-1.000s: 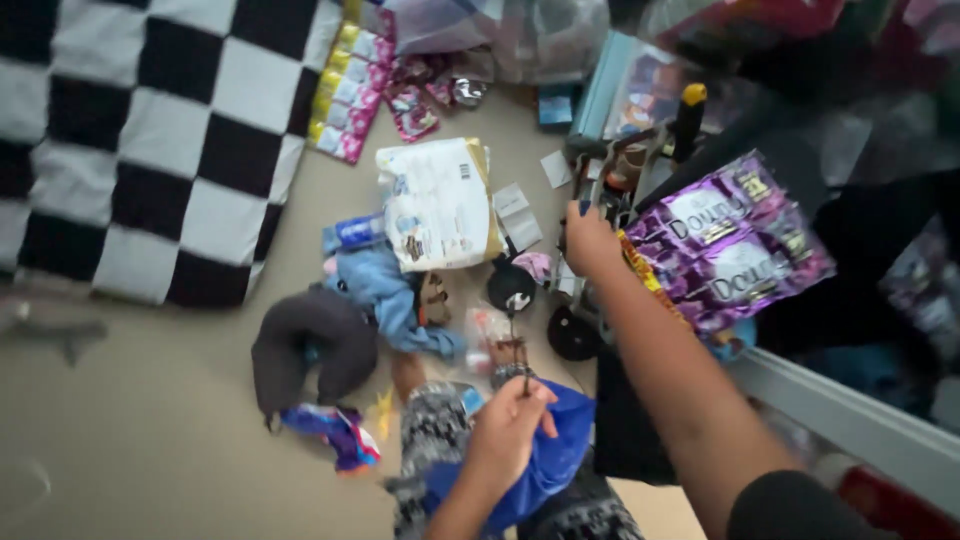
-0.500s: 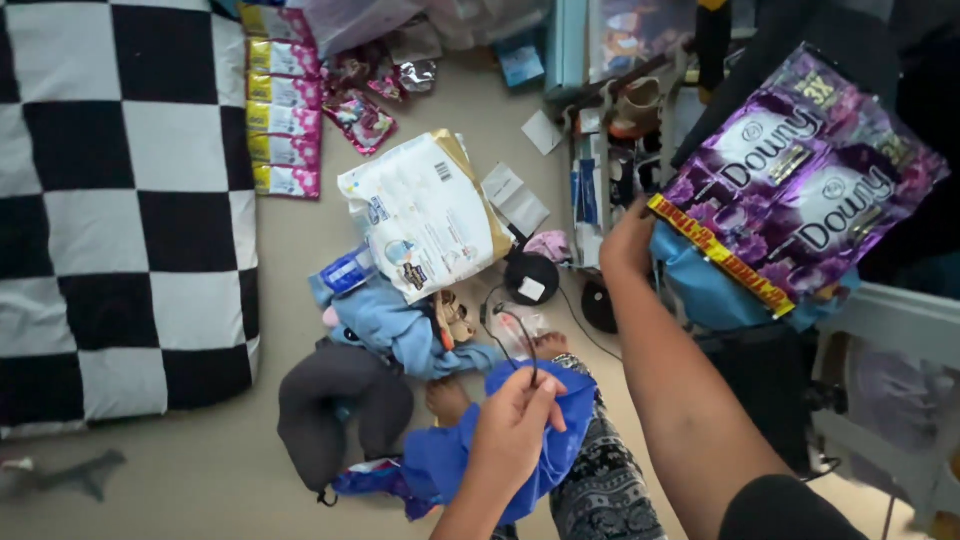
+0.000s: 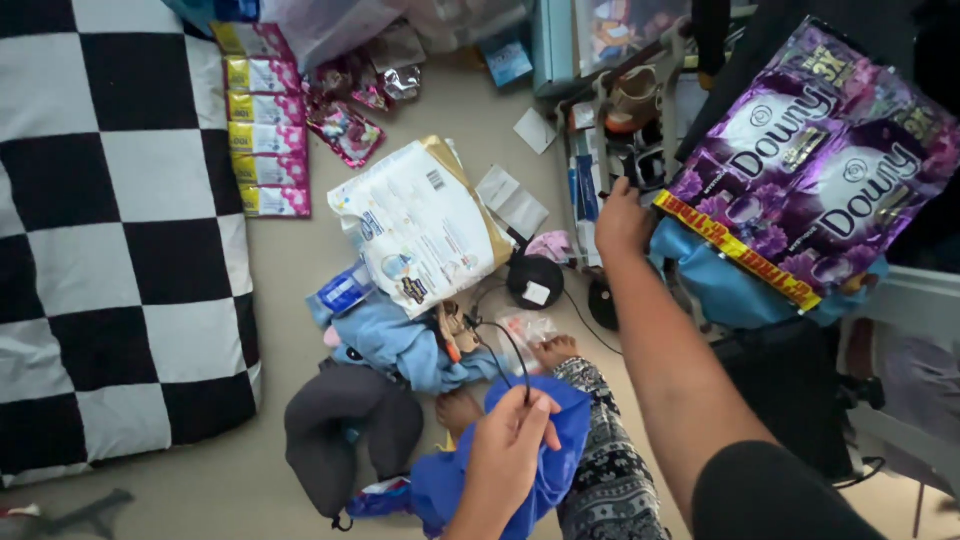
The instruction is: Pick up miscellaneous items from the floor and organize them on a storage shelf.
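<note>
Pinched in the left hand (image 3: 510, 445), at six o'clock, are a thin black cord (image 3: 500, 345) and soft blue cloth (image 3: 545, 445), lifted clear of the floor clutter. At one o'clock the right hand (image 3: 620, 220) curls against a crowded shelf edge (image 3: 590, 190), beside a glossy purple pouch (image 3: 810, 160); whether it grips anything is unclear.

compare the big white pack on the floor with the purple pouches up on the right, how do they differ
The white pack lies flat on the floor, untouched; the purple pouches sit raised beside the right hand. The white pack is one pale bag; the purple pouches are several joined dark sachets. Both are soft printed plastic packaging.
</note>
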